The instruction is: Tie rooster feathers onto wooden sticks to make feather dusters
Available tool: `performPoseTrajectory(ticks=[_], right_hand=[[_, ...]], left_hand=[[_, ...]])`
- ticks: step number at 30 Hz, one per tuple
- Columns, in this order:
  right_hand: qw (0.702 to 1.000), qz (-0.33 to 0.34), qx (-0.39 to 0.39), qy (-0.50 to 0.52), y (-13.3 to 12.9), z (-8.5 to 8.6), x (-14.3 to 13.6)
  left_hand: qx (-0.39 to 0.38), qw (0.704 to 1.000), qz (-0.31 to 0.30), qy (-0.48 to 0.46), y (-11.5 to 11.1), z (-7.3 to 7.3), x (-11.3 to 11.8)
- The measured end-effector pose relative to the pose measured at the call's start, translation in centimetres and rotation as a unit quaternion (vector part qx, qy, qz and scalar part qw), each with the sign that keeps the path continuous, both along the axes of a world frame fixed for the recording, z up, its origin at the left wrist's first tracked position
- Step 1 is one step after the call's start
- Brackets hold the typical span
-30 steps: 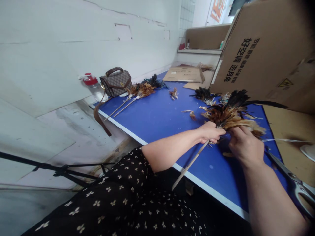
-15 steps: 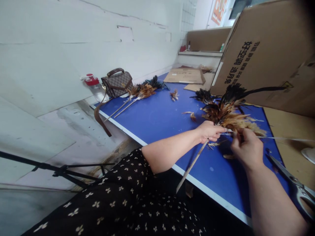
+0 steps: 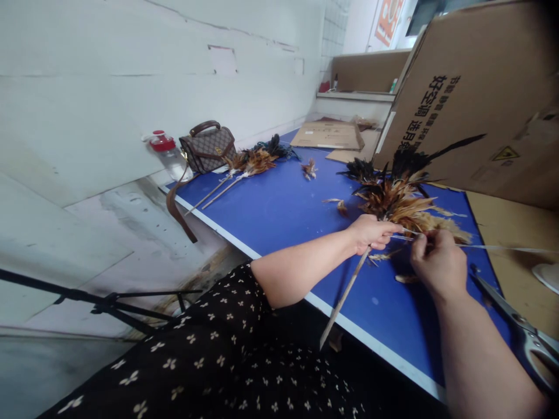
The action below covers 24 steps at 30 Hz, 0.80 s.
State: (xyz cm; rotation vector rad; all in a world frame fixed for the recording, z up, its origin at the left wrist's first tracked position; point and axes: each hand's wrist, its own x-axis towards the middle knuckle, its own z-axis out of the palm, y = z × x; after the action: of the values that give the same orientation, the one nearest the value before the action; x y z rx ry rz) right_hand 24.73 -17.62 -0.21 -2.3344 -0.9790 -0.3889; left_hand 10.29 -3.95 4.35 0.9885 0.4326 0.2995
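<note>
My left hand [image 3: 372,234] is closed around a feather duster [image 3: 386,201], at the base of its brown and black plumes. The duster's thin wooden stick [image 3: 345,298] slants down from that fist past the table's front edge. To the right, my right hand [image 3: 438,256] pinches a thin white string [image 3: 402,237] that stretches between the two hands. From behind the right hand the string [image 3: 502,248] runs on to a white spool [image 3: 547,275] at the right edge of view. Tan feathers [image 3: 452,227] lie just beyond my fingers.
Large scissors [image 3: 517,320] lie beside my right forearm. On the blue table [image 3: 279,209] are two finished-looking feather dusters [image 3: 257,162], loose feathers [image 3: 309,169], a handbag [image 3: 209,148] and a red-capped bottle [image 3: 166,152]. A big cardboard box [image 3: 480,105] stands at the right.
The duster has turned slightly in my left hand: its stick end has swung right and its long black plume has shifted. My right hand still pinches the string, nearly in place.
</note>
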Motion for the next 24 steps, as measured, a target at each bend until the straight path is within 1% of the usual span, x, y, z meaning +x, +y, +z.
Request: performPoseTrajectory(ticks=[4, 8, 10, 14, 17, 20, 24], right_hand=[[0.998, -0.050, -0.035, 0.013, 0.1, 0.4, -0.5], [0.997, -0.068, -0.035, 0.024, 0.2, 0.7, -0.6], [0.998, -0.060, -0.022, 0.029, 0.1, 0.6, -0.4], [0.999, -0.003, 0.025, 0.042, -0.3, 0.4, 0.2], [0.998, 0.003, 0.057, 0.035, -0.5, 0.5, 0.4], [0.997, -0.037, 0.068, 0.018, -0.7, 0.7, 0.7], [0.985, -0.160, 0.065, 0.018, -1.1, 1.2, 1.8]], left_hand=[[0.007, 1.000, 0.012, -0.007, -0.3, 0.0, 0.1], [0.011, 1.000, 0.021, -0.008, -0.7, 0.1, 0.2], [0.013, 1.000, 0.025, -0.006, -0.7, 0.2, 0.2], [0.016, 0.999, 0.044, -0.014, -0.1, 0.3, 0.1], [0.006, 0.997, 0.074, -0.024, 0.6, 0.3, 0.2], [-0.010, 0.995, 0.090, -0.041, 1.2, 0.5, 0.3], [-0.034, 0.990, 0.108, -0.080, 2.0, 0.9, 0.1]])
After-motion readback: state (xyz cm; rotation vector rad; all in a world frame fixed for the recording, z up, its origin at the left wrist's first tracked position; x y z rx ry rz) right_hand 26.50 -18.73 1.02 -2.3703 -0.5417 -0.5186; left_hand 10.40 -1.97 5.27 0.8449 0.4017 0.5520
